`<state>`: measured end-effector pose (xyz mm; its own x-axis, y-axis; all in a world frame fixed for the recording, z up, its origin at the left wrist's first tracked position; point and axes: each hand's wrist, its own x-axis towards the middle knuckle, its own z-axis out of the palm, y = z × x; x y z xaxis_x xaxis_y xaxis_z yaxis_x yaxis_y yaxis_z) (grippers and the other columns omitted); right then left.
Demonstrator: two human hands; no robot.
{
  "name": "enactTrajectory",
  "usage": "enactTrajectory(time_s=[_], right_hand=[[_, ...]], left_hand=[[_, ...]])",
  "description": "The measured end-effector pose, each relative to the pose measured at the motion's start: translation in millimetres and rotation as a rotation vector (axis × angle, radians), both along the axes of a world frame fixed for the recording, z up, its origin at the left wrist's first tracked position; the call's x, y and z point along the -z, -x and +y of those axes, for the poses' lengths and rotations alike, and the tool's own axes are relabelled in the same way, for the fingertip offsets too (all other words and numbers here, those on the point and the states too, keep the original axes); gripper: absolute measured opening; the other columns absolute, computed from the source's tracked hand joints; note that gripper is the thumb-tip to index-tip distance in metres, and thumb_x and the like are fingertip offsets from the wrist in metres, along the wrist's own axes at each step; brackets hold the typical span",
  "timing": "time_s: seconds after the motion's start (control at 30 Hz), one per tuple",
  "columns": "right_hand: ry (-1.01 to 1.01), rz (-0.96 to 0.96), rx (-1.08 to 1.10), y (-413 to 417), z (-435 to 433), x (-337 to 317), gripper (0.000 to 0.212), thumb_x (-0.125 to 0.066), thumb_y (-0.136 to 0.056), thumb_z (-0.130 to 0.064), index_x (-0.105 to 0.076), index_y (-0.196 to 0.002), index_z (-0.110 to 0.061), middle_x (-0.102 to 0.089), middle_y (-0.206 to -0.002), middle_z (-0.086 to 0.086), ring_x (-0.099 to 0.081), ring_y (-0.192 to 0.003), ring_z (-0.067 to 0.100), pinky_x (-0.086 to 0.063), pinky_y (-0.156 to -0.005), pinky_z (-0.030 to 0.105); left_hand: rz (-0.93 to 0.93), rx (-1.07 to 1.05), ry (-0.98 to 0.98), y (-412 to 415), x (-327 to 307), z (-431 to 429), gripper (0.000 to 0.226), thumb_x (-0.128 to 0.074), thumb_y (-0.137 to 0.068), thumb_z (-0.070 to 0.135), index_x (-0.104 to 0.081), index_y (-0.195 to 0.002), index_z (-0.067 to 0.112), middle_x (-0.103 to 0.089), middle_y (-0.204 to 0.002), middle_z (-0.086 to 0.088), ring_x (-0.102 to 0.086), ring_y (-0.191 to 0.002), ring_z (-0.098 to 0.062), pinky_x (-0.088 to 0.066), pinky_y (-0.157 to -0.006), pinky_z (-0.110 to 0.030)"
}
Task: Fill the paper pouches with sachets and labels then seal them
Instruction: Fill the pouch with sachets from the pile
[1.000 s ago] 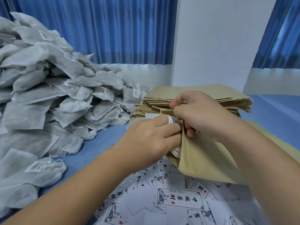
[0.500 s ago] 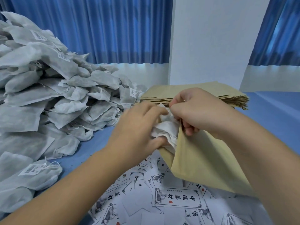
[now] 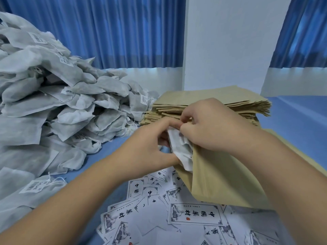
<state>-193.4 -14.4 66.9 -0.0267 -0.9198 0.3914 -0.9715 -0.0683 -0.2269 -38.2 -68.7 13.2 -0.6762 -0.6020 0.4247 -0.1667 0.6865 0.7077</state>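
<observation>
A brown paper pouch (image 3: 219, 179) lies tilted in the middle, its mouth toward the left. My right hand (image 3: 210, 128) pinches the pouch's upper edge and holds the mouth apart. A white fabric sachet (image 3: 182, 149) sticks halfway out of that mouth. My left hand (image 3: 150, 149) grips the sachet from the left, fingers curled around it. White printed labels (image 3: 194, 213) lie scattered on the blue table below the pouch. Whether a label is inside the pouch is hidden.
A tall heap of grey-white sachets (image 3: 53, 106) fills the left side. A stack of flat brown pouches (image 3: 221, 101) sits behind my hands. The blue table (image 3: 297, 124) runs to the right; a white wall and blue curtains stand behind.
My left hand has drawn back a little and its fingers spread around the sachet; more white fabric shows at the pouch mouth than a second ago. The right hand stays on the pouch edge.
</observation>
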Motion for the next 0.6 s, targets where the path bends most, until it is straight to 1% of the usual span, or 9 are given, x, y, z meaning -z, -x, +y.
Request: enactTrajectory(time_s=[0.07,0.13,0.2,0.27,0.33,0.4,0.43,0.5,0.6], right_hand=[[0.003,-0.042,-0.002,-1.7,0.5,-1.8,0.018,-0.054,-0.077,-0.023,-0.071,-0.075,-0.019,-0.062,-0.067,-0.002,-0.058,-0.066,0.014,-0.050,-0.059,0.029],[0.015,-0.041,-0.015,-6.9,1.2,-2.0,0.020,-0.052,-0.076,-0.021,-0.071,-0.074,-0.015,-0.065,-0.070,0.003,-0.060,-0.068,0.019,-0.052,-0.061,0.032],[0.017,-0.025,-0.024,-13.3,2.1,-1.0,0.020,-0.052,-0.076,-0.020,-0.070,-0.076,-0.012,-0.066,-0.073,0.006,-0.062,-0.072,0.022,-0.053,-0.062,0.033],[0.024,-0.038,-0.016,-17.5,3.3,-1.4,0.020,-0.053,-0.076,-0.021,-0.071,-0.079,-0.012,-0.068,-0.076,0.008,-0.063,-0.076,0.025,-0.054,-0.063,0.033],[0.038,-0.060,0.000,-18.9,4.0,-3.3,0.021,-0.054,-0.076,-0.020,-0.071,-0.081,-0.011,-0.069,-0.078,0.009,-0.063,-0.078,0.025,-0.054,-0.065,0.033],[0.039,-0.067,0.019,-18.5,3.7,-4.4,0.021,-0.054,-0.076,-0.018,-0.072,-0.084,-0.010,-0.068,-0.076,0.009,-0.063,-0.076,0.025,-0.054,-0.066,0.033],[0.035,-0.067,0.030,-17.6,3.8,-4.6,0.020,-0.054,-0.076,-0.018,-0.071,-0.085,-0.011,-0.067,-0.074,0.008,-0.062,-0.074,0.024,-0.053,-0.065,0.031],[0.014,-0.057,0.053,-14.2,3.7,-4.0,0.019,-0.054,-0.077,-0.018,-0.070,-0.085,-0.014,-0.065,-0.069,0.005,-0.060,-0.068,0.020,-0.051,-0.062,0.026],[-0.040,-0.037,0.103,-5.9,1.9,-2.3,0.017,-0.054,-0.078,-0.019,-0.067,-0.089,-0.018,-0.062,-0.070,-0.001,-0.060,-0.062,0.016,-0.048,-0.059,0.023]], left_hand=[[0.017,0.082,-0.050,0.4,-1.0,2.5,0.043,-0.074,-0.074,-0.004,-0.068,-0.103,0.028,-0.070,-0.100,0.010,-0.067,-0.097,-0.009,-0.053,-0.090,-0.032],[0.011,0.089,0.093,4.2,1.0,5.6,0.040,-0.070,-0.074,-0.005,-0.068,-0.079,0.034,-0.066,-0.085,0.014,-0.062,-0.083,-0.002,-0.053,-0.079,-0.028],[-0.050,0.013,0.325,12.0,6.6,5.7,0.026,-0.069,-0.072,-0.007,-0.067,-0.063,0.017,-0.060,-0.081,0.007,-0.056,-0.076,-0.007,-0.047,-0.067,-0.029],[-0.133,-0.139,0.476,19.6,10.6,5.3,0.012,-0.068,-0.074,-0.002,-0.065,-0.062,0.000,-0.058,-0.084,-0.007,-0.055,-0.080,-0.022,-0.044,-0.066,-0.036],[-0.117,-0.227,0.499,24.2,11.5,7.6,0.020,-0.064,-0.075,-0.001,-0.058,-0.057,0.004,-0.053,-0.076,-0.003,-0.050,-0.071,-0.020,-0.043,-0.062,-0.031],[-0.087,-0.188,0.423,25.3,8.7,12.5,0.044,-0.061,-0.074,-0.007,-0.039,-0.047,0.019,-0.038,-0.061,0.009,-0.035,-0.054,-0.005,-0.030,-0.052,-0.012],[-0.121,-0.144,0.348,24.9,7.2,15.0,0.049,-0.059,-0.076,-0.008,-0.034,-0.048,0.023,-0.035,-0.058,0.010,-0.031,-0.051,-0.006,-0.027,-0.050,-0.012],[-0.190,-0.018,0.153,22.4,7.3,17.0,0.035,-0.054,-0.083,-0.007,-0.045,-0.058,0.015,-0.044,-0.061,0.005,-0.036,-0.054,-0.007,-0.033,-0.054,-0.018],[-0.069,0.155,-0.179,17.0,6.6,14.2,0.029,-0.045,-0.092,-0.009,-0.064,-0.092,0.012,-0.065,-0.084,0.006,-0.060,-0.080,-0.006,-0.052,-0.076,-0.030]])
